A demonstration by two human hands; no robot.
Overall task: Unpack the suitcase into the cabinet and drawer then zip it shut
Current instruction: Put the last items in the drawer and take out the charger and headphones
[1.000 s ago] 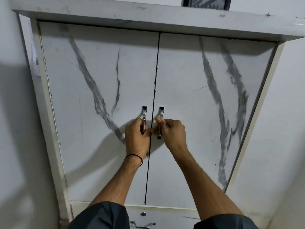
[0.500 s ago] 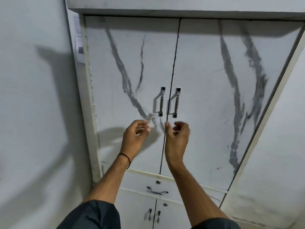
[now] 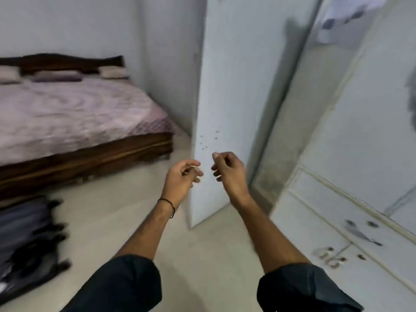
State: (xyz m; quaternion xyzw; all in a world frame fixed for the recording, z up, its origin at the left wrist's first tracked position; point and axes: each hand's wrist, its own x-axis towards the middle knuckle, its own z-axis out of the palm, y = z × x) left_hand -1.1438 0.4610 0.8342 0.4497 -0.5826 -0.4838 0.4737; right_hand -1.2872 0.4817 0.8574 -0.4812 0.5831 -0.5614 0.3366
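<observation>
The view is blurred. A dark suitcase [image 3: 27, 244] lies on the floor at the lower left, partly cut off by the frame edge. The white marbled cabinet [image 3: 371, 131] stands at the right with its doors closed, and the drawer [image 3: 319, 212] below them is closed too. My left hand [image 3: 182, 176] and my right hand [image 3: 227, 172] hang side by side in mid-air at the centre, fingers loosely curled, holding nothing. Both are well away from the cabinet handles and the suitcase.
A bed [image 3: 67, 118] with a mauve cover and a dark wooden frame fills the left. A tall white panel [image 3: 220, 97] stands upright just behind my hands, left of the cabinet. Pale floor [image 3: 126, 221] stretches between the bed, suitcase and cabinet.
My hands let go of the two cabinet door handles and dropped back. The view swung left, bringing the bed and suitcase into sight.
</observation>
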